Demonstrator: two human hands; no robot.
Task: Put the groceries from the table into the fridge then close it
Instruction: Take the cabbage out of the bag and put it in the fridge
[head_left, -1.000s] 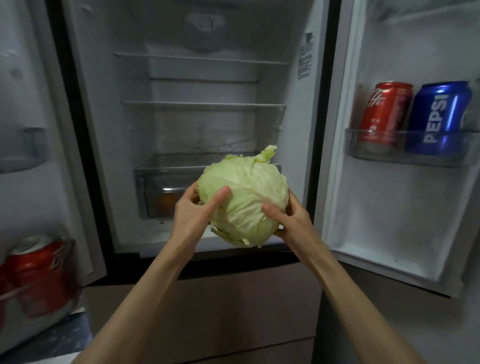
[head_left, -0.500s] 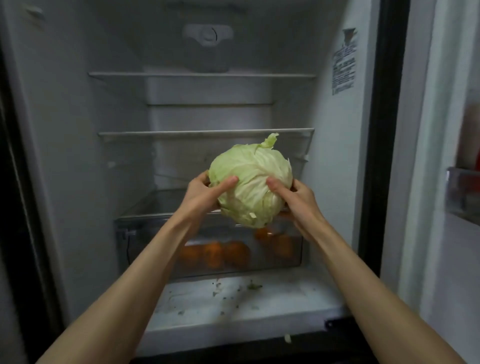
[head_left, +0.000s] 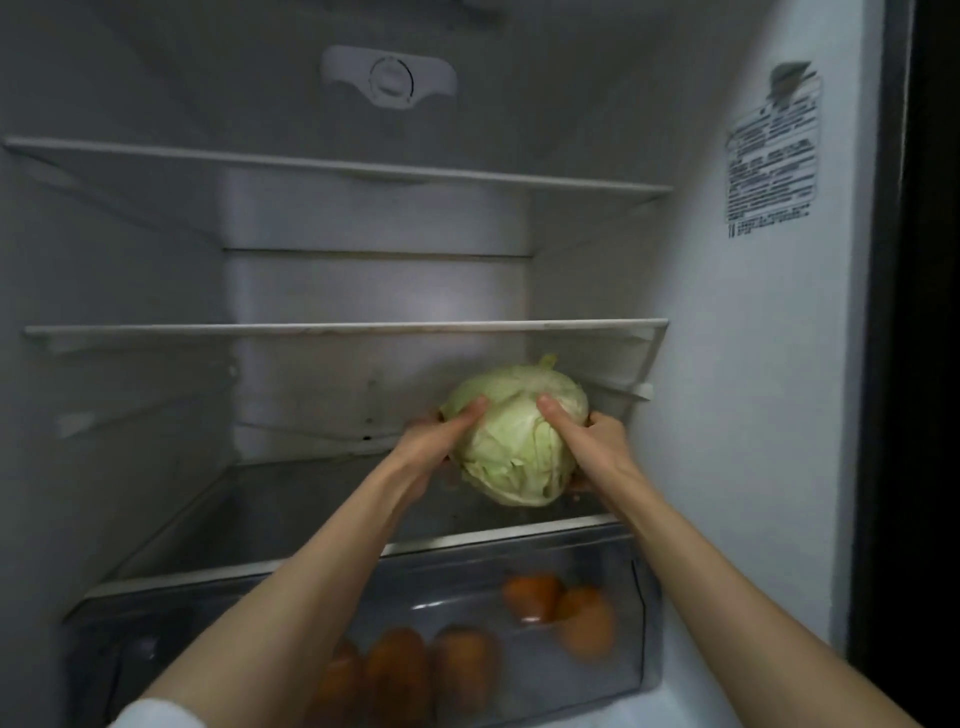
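Observation:
A pale green cabbage (head_left: 517, 436) is held between both my hands inside the open fridge (head_left: 769, 364). My left hand (head_left: 434, 447) grips its left side with the thumb across the top. My right hand (head_left: 592, 441) grips its right side, thumb on top as well. The cabbage sits low over the right part of the glass shelf (head_left: 291, 514) above the crisper drawer; whether it touches the shelf I cannot tell.
Two white-edged glass shelves (head_left: 343, 328) above hold nothing. The clear crisper drawer (head_left: 636, 597) below holds several orange fruits (head_left: 587, 621). A printed label (head_left: 771, 156) is on the right inner wall. The dark fridge edge (head_left: 924, 364) runs down the far right.
I have come closer to the fridge, and both hands have carried the cabbage forward and down, from in front of the drawer into the space over the lowest shelf.

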